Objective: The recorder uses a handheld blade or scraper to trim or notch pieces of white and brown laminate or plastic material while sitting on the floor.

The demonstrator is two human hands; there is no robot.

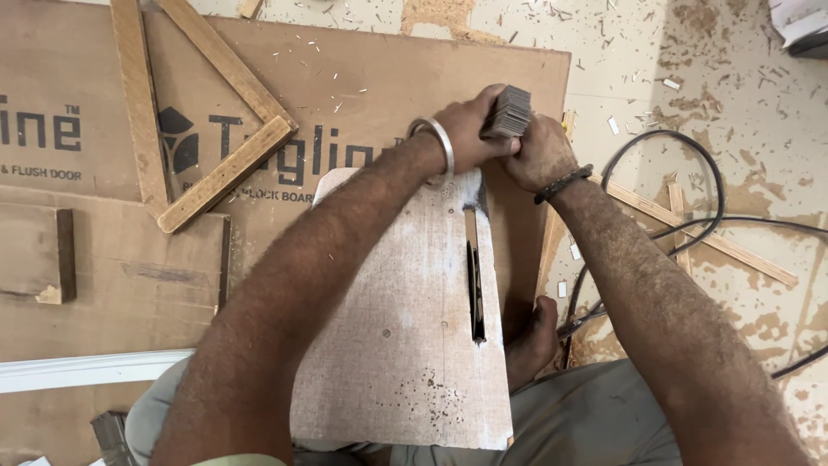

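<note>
- The fingers of both hands close around a stack (509, 110) of thin wood pieces, held at the far end of a pale board (405, 345).
- The left hand (470, 129), with a metal bangle (438, 142) at its wrist, grips the stack's near-left side; the right hand (539, 154), with a dark wristband (562, 183), clamps it from the right.
- The stack sits just beyond the board's slot (473, 276).
- A wooden triangle frame (194, 112) lies well to the left, and a black cable (673, 224) to the right.
</note>
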